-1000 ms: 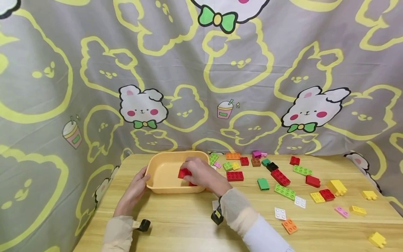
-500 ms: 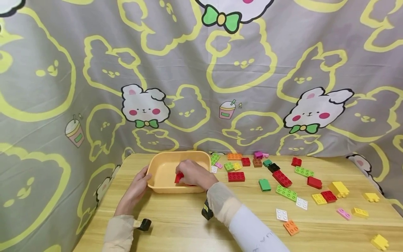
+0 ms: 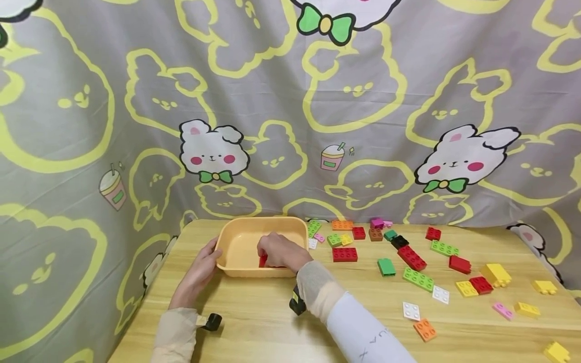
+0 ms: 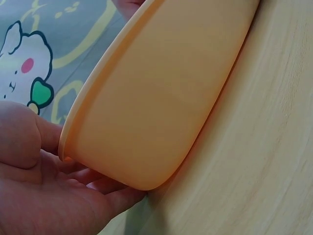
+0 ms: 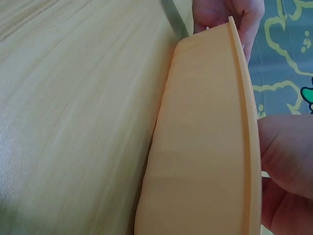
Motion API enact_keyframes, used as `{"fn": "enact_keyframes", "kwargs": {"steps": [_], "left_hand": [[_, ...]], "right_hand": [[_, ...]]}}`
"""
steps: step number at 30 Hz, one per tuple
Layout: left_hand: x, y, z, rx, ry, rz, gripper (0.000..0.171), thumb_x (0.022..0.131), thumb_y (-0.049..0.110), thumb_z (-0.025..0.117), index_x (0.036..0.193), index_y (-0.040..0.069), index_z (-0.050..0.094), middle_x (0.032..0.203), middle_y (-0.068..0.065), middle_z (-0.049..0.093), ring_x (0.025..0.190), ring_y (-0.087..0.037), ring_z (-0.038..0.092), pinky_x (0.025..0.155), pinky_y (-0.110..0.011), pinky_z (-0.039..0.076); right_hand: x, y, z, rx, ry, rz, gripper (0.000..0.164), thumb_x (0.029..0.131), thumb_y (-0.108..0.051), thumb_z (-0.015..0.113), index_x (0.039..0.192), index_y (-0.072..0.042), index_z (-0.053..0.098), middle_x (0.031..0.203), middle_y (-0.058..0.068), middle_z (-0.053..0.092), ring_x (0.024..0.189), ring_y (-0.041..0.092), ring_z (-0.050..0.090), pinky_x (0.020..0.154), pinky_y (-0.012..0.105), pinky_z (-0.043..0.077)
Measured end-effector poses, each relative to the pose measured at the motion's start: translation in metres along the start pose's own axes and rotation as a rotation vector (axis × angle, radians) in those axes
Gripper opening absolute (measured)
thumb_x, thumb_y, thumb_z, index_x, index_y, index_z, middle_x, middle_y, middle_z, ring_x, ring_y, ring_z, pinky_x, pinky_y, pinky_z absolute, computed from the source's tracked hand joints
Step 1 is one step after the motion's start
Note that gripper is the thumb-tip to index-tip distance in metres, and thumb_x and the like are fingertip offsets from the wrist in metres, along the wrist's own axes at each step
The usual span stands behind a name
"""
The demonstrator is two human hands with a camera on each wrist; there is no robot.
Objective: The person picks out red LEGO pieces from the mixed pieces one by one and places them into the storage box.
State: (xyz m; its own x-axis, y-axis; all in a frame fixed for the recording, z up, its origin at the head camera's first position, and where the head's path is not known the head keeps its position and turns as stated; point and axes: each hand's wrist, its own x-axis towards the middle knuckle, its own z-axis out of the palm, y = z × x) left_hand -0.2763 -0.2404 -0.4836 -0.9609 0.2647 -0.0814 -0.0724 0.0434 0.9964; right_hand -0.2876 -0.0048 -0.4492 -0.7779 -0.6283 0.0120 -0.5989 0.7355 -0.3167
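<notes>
A light-orange plastic basin (image 3: 240, 244) stands on the wooden table toward the left. My left hand (image 3: 199, 270) grips its left end; in the left wrist view the thumb lies at the rim and the fingers reach under the outer wall. Inside the basin is my right hand (image 3: 282, 251), low near the front wall, its fingers curled round a red building brick (image 3: 263, 261). Most of that brick is hidden by the hand. From the right wrist, the basin's front wall (image 5: 200, 137) covers the fingertips and the brick.
Many loose building bricks lie to the right: a long red brick (image 3: 345, 254), a green brick (image 3: 386, 267), a lime brick (image 3: 418, 279), white plates and a yellow brick (image 3: 496, 275). A patterned curtain (image 3: 290, 111) hangs behind the wooden table (image 3: 254, 322).
My right hand has moved left and lower in the basin with the red brick. My left hand keeps its grip on the basin's end. The head view has shifted slightly.
</notes>
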Motion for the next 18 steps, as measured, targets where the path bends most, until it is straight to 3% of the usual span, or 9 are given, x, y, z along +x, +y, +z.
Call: {"fn": "enact_keyframes", "kwargs": {"steps": [7,13,18], "left_hand": [[-0.001,-0.001,0.0,-0.007,0.009,-0.004,0.048,0.106,-0.002,0.019,0.152,-0.007,0.006,0.154,-0.026,0.013,0.13,-0.038,0.032,0.1,-0.035,0.042],[0.001,-0.001,0.002,-0.031,0.009,0.013,0.048,0.106,-0.003,0.019,0.152,-0.008,0.007,0.155,-0.025,0.011,0.132,-0.038,0.029,0.109,-0.05,0.03],[0.0,0.0,0.0,-0.027,0.007,0.012,0.047,0.106,-0.002,0.019,0.152,-0.008,0.006,0.155,-0.026,0.012,0.131,-0.038,0.03,0.108,-0.052,0.029]], "right_hand": [[-0.006,0.0,-0.009,0.061,0.024,-0.005,0.021,0.08,-0.014,0.08,0.099,-0.007,0.073,0.089,0.001,0.068,0.079,0.011,0.058,0.073,0.024,0.052],[-0.037,-0.002,-0.036,0.174,0.133,-0.007,0.027,0.085,-0.018,0.077,0.108,-0.004,0.071,0.1,0.006,0.069,0.092,0.019,0.062,0.082,0.031,0.054],[-0.069,-0.001,-0.045,0.171,0.205,-0.032,0.023,0.086,-0.017,0.076,0.107,-0.007,0.071,0.099,0.001,0.068,0.091,0.018,0.062,0.08,0.032,0.055]]}}
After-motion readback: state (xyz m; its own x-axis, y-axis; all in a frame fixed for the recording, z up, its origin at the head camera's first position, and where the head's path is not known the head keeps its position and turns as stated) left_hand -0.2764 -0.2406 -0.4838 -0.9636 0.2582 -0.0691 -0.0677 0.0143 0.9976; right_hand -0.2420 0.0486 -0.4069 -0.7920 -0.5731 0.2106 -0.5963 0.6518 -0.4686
